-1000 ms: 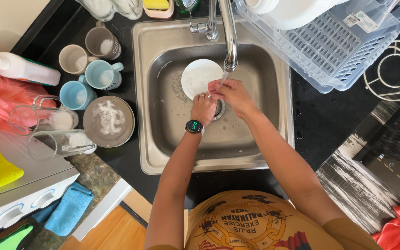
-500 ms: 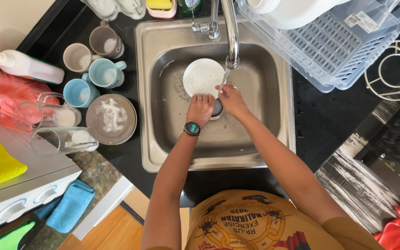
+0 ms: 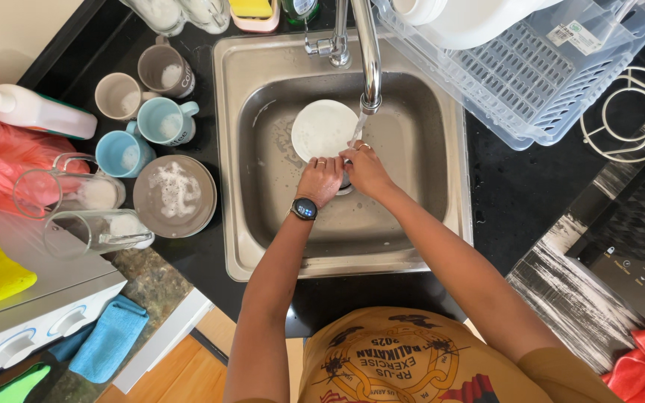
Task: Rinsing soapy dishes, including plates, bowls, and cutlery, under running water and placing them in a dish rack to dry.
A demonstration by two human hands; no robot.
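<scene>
From my remote seat I look straight down into a steel sink (image 3: 263,239), where both hands meet under the spout of the faucet (image 3: 367,52). A thin stream of water (image 3: 358,127) falls onto the fingers. The left hand (image 3: 321,179), with a dark watch (image 3: 304,209) on its wrist, is curled with the fingers bent inward, and the right hand (image 3: 367,168) presses against it, fingers folded too and a ring showing on one of them. The two hands touch each other, and I cannot tell whether they clasp anything small between them (whatever lies under the fingers is hidden). Just beyond the fingertips, lying flat on the sink floor, is a white plate (image 3: 321,128), close to the hands, though I cannot tell whether it touches them. On the dark counter to the left of the sink stand soapy dishes: a round grey plate (image 3: 174,195) with foam on it, two light blue mugs (image 3: 164,121), two grey-brown mugs (image 3: 164,69) and two clear glass pitchers (image 3: 98,231) lying on their sides. A white squeeze bottle (image 3: 35,110) lies further left, and a blue cloth (image 3: 110,337) sits near the bottom corner. To the right of the sink is a clear plastic drying rack (image 3: 531,67).
</scene>
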